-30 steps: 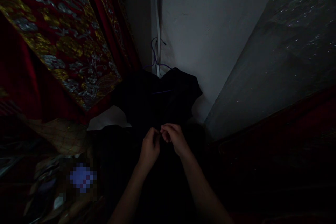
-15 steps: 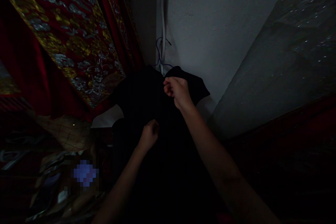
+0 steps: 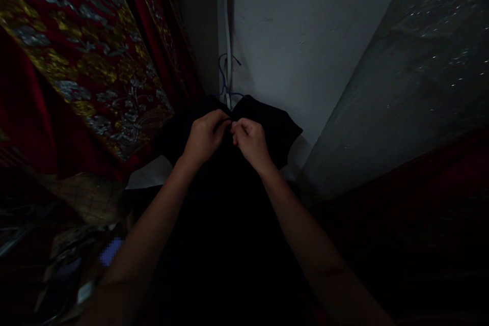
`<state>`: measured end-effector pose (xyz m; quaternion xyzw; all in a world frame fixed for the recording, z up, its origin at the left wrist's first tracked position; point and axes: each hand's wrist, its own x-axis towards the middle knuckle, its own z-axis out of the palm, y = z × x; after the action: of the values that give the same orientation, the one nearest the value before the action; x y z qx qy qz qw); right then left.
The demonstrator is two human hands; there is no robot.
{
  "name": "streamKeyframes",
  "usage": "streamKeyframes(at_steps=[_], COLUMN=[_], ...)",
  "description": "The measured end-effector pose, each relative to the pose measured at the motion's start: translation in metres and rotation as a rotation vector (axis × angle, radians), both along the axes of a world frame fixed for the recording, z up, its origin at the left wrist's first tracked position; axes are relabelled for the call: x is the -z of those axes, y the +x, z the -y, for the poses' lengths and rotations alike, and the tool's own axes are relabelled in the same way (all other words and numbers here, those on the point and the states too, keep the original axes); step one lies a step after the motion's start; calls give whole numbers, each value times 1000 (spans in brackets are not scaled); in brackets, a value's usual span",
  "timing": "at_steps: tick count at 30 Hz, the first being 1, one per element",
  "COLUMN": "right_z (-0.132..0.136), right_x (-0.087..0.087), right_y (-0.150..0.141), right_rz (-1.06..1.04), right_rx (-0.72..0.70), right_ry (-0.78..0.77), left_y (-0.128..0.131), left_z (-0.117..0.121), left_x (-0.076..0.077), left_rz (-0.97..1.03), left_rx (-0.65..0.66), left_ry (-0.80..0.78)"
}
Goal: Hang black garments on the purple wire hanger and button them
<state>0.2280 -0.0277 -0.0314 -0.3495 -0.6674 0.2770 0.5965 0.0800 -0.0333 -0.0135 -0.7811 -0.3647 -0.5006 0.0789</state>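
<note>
Black garment hangs, neckline edges pinched by left hand and right hand, grey wall open beyond its shoulder edge.

The head camera faces forward and down, near the garment.

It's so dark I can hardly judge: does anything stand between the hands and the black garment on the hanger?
Nothing visible does. The left hand and right hand are both at the front of the black garment, near its neckline. The purple hanger shows above them, not in between. Finer detail is lost in the dark.
</note>
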Motion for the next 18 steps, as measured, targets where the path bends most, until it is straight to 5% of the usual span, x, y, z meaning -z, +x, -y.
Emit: streamKeyframes(at_steps=[6, 10, 14, 16, 18], right_z=[-11, -24, -15, 4, 29], right_x=[13, 19, 50, 69, 84], right_y=[-11, -8, 4, 5, 2], right_rz=[-3, 77, 109, 30, -53], right_rx=[-24, 88, 74, -4, -96], right_ry=[-4, 1, -211, -261, -270], left_y=[-7, -7, -34, -57, -80], left_z=[0, 14, 19, 17, 16], left_x=[15, -1, -15, -4, 23], left_rz=[-29, 140, 490, 779, 1075], left_rx=[-118, -122, -128, -88, -41], left_ry=[55, 122, 147, 144, 94])
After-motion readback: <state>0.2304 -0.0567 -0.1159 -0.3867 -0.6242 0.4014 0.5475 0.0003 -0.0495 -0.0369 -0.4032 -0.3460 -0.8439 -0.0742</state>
